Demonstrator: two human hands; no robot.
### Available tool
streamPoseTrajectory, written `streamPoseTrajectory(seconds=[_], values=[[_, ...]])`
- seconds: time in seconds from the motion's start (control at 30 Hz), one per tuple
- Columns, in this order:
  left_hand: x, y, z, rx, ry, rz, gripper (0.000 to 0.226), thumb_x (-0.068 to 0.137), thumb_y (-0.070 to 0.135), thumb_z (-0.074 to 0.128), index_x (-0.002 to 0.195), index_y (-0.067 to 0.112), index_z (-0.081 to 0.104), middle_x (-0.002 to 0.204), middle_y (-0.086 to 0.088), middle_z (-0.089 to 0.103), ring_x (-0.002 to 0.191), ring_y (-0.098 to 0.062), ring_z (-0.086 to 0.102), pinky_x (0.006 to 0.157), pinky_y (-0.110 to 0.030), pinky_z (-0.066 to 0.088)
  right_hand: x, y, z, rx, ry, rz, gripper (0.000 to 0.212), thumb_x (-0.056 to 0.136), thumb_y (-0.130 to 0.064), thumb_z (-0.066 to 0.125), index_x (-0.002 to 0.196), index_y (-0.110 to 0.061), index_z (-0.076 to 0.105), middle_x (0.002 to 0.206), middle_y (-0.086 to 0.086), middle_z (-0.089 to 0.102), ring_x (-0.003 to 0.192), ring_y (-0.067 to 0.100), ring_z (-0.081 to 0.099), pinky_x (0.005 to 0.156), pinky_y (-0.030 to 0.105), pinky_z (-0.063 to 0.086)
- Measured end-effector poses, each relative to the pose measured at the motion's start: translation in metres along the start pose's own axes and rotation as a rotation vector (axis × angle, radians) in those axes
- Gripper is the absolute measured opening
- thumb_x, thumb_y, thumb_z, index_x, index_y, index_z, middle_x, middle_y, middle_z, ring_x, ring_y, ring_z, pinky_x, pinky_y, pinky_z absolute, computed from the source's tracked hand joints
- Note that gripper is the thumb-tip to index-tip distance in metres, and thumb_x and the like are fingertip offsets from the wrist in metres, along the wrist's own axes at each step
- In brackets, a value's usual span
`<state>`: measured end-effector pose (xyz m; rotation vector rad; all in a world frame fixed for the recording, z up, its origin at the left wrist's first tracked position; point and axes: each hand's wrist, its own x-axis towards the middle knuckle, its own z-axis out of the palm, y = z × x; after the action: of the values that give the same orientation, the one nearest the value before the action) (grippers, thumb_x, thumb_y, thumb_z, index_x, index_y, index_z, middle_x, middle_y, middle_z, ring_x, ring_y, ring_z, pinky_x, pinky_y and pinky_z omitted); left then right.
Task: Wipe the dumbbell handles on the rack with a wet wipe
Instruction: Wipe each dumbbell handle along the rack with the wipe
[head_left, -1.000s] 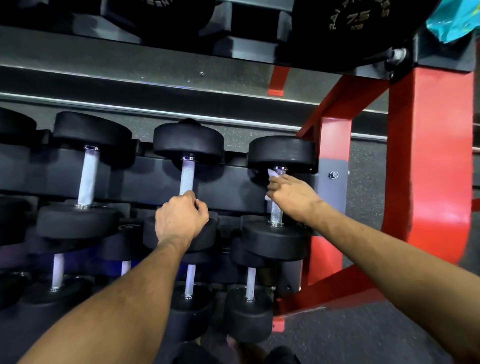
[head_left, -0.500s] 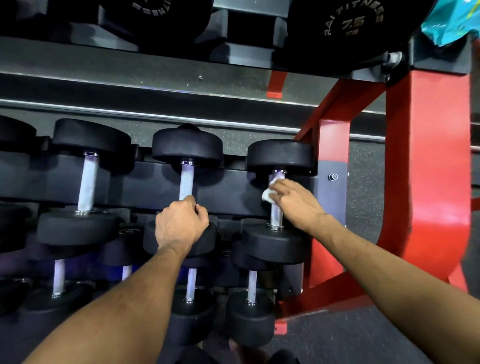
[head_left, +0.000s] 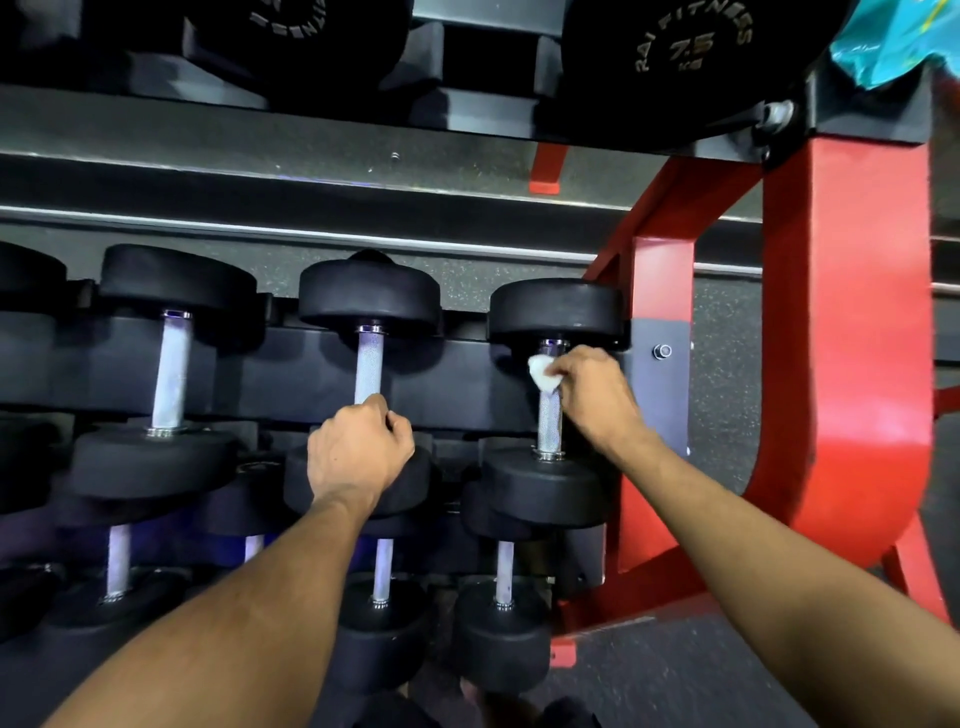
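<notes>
Black dumbbells with knurled metal handles lie in rows on a rack. My right hand (head_left: 592, 395) pinches a small white wet wipe (head_left: 543, 375) against the upper part of the rightmost handle (head_left: 549, 426) in the middle row. My left hand (head_left: 358, 449) grips the lower end of the neighbouring middle handle (head_left: 370, 366), fingers curled round it. A third handle (head_left: 170, 371) stands bare further left.
A red rack frame (head_left: 852, 364) rises on the right. An upper shelf holds a 7.5 kg dumbbell (head_left: 691, 52) and a teal packet (head_left: 893, 36). A lower row of dumbbells (head_left: 501, 623) sits beneath my arms, above a dark floor (head_left: 675, 686).
My right hand and the wipe slid down the rightmost handle, then back up toward its top end. My left hand stayed gripped on the middle handle.
</notes>
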<state>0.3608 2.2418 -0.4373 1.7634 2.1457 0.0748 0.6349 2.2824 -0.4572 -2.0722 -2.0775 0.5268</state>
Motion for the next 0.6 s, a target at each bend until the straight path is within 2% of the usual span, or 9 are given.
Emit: streamPoseTrajectory(seconds=[0.17,0.33,0.43,0.5,0.6], values=[[0.000,-0.001,0.001,-0.005,0.002,0.000,0.022,0.087,0.032,0.050,0.075,0.015,0.058,0.065,-0.009,0.063,0.063,-0.038,0.060,0.066,-0.040,0.053,-0.013,-0.013,0.003,0.089,0.110,0.108,0.031,0.080,0.004,0.058,0.103,-0.010,0.073,0.091,0.011,0.062,0.085,0.033,0.060,0.073,0.038,0.051],[0.002,-0.002,0.002,0.000,0.004,0.004,0.022,0.088,0.032,0.051,0.076,0.016,0.059,0.066,-0.008,0.063,0.064,-0.037,0.060,0.066,-0.039,0.051,-0.052,-0.015,0.019,0.151,0.034,0.143,0.027,0.079,0.005,0.057,0.098,-0.008,0.070,0.097,0.011,0.059,0.083,0.034,0.061,0.077,0.041,0.052],[0.001,-0.002,0.002,0.006,0.007,0.004,0.022,0.088,0.032,0.051,0.076,0.016,0.059,0.063,-0.007,0.061,0.060,-0.035,0.056,0.063,-0.037,0.048,-0.029,-0.016,0.013,0.179,0.125,0.144,0.028,0.082,0.005,0.055,0.104,-0.004,0.071,0.097,0.010,0.061,0.085,0.030,0.062,0.081,0.035,0.050],[0.000,-0.003,0.003,0.010,0.010,0.005,0.022,0.089,0.032,0.051,0.076,0.016,0.059,0.061,-0.005,0.058,0.058,-0.033,0.051,0.061,-0.035,0.044,-0.011,-0.023,0.005,0.205,0.154,0.161,0.034,0.087,0.002,0.053,0.114,-0.008,0.071,0.099,0.008,0.060,0.087,0.027,0.060,0.082,0.028,0.047],[0.001,-0.003,0.004,0.010,0.016,0.006,0.022,0.088,0.032,0.052,0.076,0.015,0.059,0.065,-0.008,0.061,0.060,-0.035,0.054,0.063,-0.036,0.046,-0.005,-0.025,0.004,0.151,0.146,0.143,0.035,0.086,0.000,0.052,0.114,-0.011,0.070,0.101,0.014,0.063,0.090,0.033,0.064,0.078,0.029,0.048]])
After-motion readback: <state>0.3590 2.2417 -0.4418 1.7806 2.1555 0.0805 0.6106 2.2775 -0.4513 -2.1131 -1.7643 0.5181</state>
